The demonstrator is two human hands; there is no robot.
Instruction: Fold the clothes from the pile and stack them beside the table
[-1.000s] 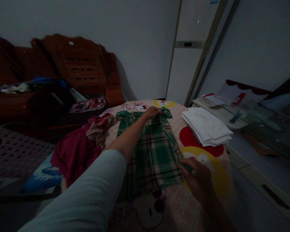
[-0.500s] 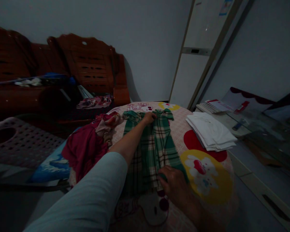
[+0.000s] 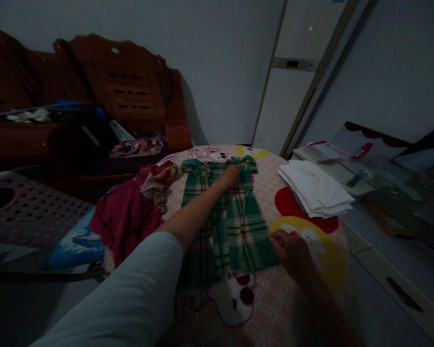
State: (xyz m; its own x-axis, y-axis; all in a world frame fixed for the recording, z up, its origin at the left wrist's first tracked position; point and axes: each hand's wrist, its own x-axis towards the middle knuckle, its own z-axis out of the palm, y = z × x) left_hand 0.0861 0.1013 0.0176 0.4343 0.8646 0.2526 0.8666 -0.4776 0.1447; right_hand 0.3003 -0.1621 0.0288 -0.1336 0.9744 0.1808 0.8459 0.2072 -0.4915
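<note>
A green plaid dress (image 3: 235, 226) lies flat on a round table under a pink cartoon-print cloth (image 3: 275, 308). My left hand (image 3: 229, 176) reaches far across and presses down on the dress near its collar, fingers curled on the fabric. At the dress's lower right hem my right hand (image 3: 291, 250) rests with its fingers bent on the hem edge. My left arm in a pale sleeve (image 3: 130, 299) crosses the near left side of the dress.
A heap of magenta and patterned clothes (image 3: 130, 214) lies left of the dress. A stack of folded white cloth (image 3: 316, 188) sits at the table's right. Dark wooden chairs (image 3: 130, 96) stand behind, a perforated plastic stool (image 3: 25, 207) at left, a cluttered counter (image 3: 383, 178) at right.
My right hand has moved from the middle of the hem out to its right corner, spreading the skirt flatter. The left hand stays near the collar.
</note>
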